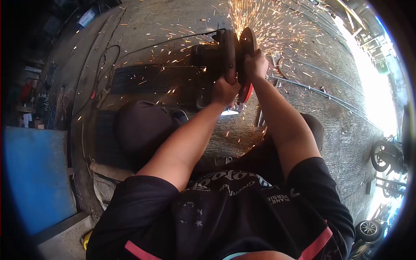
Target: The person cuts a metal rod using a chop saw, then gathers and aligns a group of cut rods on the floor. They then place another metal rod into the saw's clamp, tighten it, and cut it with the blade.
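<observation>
A dark cut-off saw (208, 65) stands on the floor in front of me, throwing a spray of orange sparks (260, 26) away from its upper end. My left hand (225, 91) is wrapped round the lower end of the saw's long brown handle (229, 56). Just right of the handle is a round disc (248, 41), seen edge-on, with a red part (246, 93) low on it. My right hand (256, 65) is closed at the disc's right side. What its fingers hold is hidden.
Long metal rods (320, 91) lie on the floor at the right. A dark ribbed mat (138, 80) and a cable (117, 50) lie left of the saw. A blue panel (37, 173) is at far left. Motorcycles (385, 156) stand at far right.
</observation>
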### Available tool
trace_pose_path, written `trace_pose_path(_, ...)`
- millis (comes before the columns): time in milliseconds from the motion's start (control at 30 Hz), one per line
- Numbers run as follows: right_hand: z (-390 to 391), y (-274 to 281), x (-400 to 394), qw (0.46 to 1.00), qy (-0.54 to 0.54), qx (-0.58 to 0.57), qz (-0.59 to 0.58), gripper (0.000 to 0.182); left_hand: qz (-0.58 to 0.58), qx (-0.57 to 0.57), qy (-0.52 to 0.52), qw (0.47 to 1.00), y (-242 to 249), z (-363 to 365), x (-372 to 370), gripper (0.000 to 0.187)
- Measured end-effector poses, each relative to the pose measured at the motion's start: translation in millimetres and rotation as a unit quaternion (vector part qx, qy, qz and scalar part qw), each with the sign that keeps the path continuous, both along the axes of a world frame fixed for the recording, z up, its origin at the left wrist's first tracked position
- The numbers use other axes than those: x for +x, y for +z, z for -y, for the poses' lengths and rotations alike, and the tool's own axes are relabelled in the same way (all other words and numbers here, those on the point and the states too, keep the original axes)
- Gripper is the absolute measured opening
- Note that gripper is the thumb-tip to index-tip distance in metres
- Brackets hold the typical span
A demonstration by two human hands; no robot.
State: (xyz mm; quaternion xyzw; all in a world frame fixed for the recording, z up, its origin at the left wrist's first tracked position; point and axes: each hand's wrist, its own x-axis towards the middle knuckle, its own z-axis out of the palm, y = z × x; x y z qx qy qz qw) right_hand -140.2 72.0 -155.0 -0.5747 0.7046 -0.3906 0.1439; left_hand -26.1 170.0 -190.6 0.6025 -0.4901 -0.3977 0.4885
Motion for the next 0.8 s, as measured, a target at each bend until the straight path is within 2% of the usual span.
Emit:
trace_pose_path(67,-2,2,-1,1.000,0.002,0.006,-0.003,0.035,-0.004,0.002,0.006,1.000,6,-3,0,0.033)
trace_pose_path(133,-6,4,1,1.000,0.016,0.001,-0.006,0.032,0.029,0.076,-0.013,0.997,2,0,3,0.040)
trace_pose_path(233,-6,-1,0,1.000,0.007,0.000,0.012,0.036,0.024,0.100,-0.007,0.995,46,-17,0,0.041)
trace_pose_path(267,-7,-3,0,1.000,0.006,0.001,0.012,0.036,0.024,0.101,-0.008,0.995,36,-16,0,0.041)
trace_pose_path(333,-14,-13,1,1.000,0.015,0.005,0.025,0.038,0.093,0.015,0.010,0.996,-6,-12,-1,0.042)
trace_pose_path(433,-22,-31,1,0.999,0.018,-0.040,0.018,0.035,0.069,-0.057,0.025,0.996,-52,-10,-1,0.039)
trace_pose_path(533,-25,-33,1,0.999,0.024,-0.042,-0.002,0.037,0.062,0.000,0.019,0.998,-44,-15,-1,0.036)
trace_pose_path(667,-26,-36,2,0.999,0.025,-0.041,-0.002,0.037,0.097,-0.052,0.033,0.993,-47,-15,-2,0.033)
trace_pose_path(733,-26,-39,2,0.999,0.022,-0.043,-0.018,0.038,0.080,-0.017,0.006,0.997,-46,-17,0,0.043)
trace_pose_path(800,-28,-39,3,0.999,0.020,-0.045,-0.015,0.037,0.075,-0.003,0.007,0.997,-45,-17,0,0.043)
